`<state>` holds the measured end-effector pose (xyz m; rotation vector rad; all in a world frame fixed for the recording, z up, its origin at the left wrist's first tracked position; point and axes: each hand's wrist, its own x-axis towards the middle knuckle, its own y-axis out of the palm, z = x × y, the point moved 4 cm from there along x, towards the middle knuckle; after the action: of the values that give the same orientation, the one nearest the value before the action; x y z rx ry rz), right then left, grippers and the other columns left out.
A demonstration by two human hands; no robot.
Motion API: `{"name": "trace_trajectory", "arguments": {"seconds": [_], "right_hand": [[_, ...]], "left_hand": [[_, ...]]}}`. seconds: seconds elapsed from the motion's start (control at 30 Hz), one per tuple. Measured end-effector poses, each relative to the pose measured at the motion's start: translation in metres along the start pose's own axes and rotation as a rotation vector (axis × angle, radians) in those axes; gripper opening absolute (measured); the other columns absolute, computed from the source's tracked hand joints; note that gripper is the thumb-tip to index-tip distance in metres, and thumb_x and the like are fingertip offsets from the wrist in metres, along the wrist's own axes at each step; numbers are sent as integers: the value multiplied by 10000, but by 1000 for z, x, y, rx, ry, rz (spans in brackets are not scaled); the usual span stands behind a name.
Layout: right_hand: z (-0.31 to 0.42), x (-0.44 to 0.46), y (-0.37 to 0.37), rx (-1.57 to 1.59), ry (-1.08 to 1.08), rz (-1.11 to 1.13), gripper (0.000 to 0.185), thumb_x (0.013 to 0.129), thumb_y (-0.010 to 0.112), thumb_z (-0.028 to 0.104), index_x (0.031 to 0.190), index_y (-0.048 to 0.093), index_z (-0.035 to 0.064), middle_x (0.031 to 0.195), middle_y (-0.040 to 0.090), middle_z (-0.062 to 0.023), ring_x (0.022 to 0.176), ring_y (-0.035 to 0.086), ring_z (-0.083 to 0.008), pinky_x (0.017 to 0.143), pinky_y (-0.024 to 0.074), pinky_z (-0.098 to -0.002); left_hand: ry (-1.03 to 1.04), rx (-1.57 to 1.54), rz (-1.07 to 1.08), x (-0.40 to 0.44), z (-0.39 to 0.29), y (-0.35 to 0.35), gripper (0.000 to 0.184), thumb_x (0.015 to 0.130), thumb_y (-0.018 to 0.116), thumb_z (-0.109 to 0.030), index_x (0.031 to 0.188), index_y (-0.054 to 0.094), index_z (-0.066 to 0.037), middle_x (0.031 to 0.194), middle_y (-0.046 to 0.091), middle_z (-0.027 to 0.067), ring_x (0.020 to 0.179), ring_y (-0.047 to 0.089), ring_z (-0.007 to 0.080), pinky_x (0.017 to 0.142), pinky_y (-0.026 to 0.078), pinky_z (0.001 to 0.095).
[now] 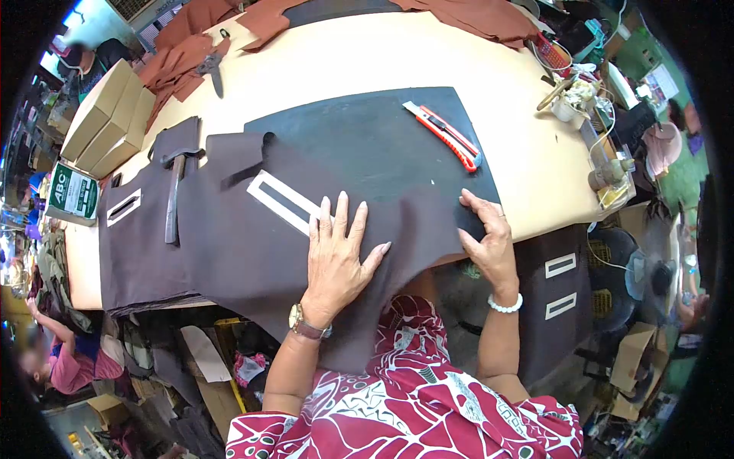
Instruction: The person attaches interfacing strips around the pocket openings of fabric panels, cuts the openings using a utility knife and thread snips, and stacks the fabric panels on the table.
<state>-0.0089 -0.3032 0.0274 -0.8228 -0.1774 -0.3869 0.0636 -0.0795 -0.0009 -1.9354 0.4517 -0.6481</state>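
My left hand (336, 256) lies flat with fingers stretched on a dark brown sheet of leather-like material (413, 233). Its fingertips touch the lower end of a pale rectangular frame (258, 185) on the sheet. My right hand (493, 245) is by the sheet's right edge, thumb and fingers apart, with nothing visible between them. Beneath is a dark cutting mat (336, 141). A red utility knife (446, 139) rests on the mat, blade out toward the upper left. Part of the sheet hangs over the table's near edge toward my lap.
A hammer (175, 200) lies on stacked brown pieces (145, 264) at left. Cardboard boxes (111, 122) and a green-white ABC box (73, 193) stand beyond. Scissors (212, 73) and reddish-brown pieces (176, 65) lie at the back. A cluttered tray (612, 180) borders the right; other people sit nearby.
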Motion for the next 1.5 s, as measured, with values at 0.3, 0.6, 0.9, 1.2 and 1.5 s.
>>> {"name": "trace_trajectory", "arguments": {"seconds": [0.3, 0.6, 0.9, 1.2, 1.5], "right_hand": [[16, -4, 17, -231, -97, -74, 537, 701, 713, 197, 1187, 558, 28, 1132, 596, -139, 1072, 512, -315, 927, 375, -418], [-20, -3, -8, -287, 121, -242, 370, 768, 604, -9, 1134, 567, -51, 981, 611, -180, 882, 586, -295, 814, 465, -372], [44, -16, -43, 320, 237, -358, 171, 868, 609, 75, 991, 627, -43, 788, 608, -22, 669, 507, -59, 621, 437, -209], [83, -56, 45, 381, -81, -53, 87, 909, 468, 51, 918, 501, -30, 1080, 550, -190, 1089, 514, -370, 917, 405, -399], [-13, -32, -1, -41, 118, -324, 170, 940, 435, 124, 956, 517, -25, 1211, 508, -246, 1184, 417, -413, 1014, 297, -473]], "left_hand": [[74, -4, 22, -2, 9, -1, 659, 809, 581, -372, 1366, 396, -72, 1452, 270, 189, 1324, 249, 424, 1074, 207, 516], [113, 14, -34, 6, -8, 10, 568, 801, 572, -441, 1279, 521, -137, 1446, 240, 241, 1299, 230, 489, 1038, 228, 579], [214, -3, -74, 23, -59, 35, 605, 805, 537, -450, 1319, 472, -138, 1408, 293, 261, 1279, 230, 518, 1029, 198, 611], [212, 124, 3, 22, -51, 46, 756, 827, 517, -475, 1421, 293, -65, 1479, 218, 189, 1329, 209, 454, 1050, 204, 579], [134, -45, -52, 23, -62, 36, 733, 841, 538, -524, 1367, 377, -40, 1437, 291, 216, 1325, 225, 441, 1064, 181, 564]]}}
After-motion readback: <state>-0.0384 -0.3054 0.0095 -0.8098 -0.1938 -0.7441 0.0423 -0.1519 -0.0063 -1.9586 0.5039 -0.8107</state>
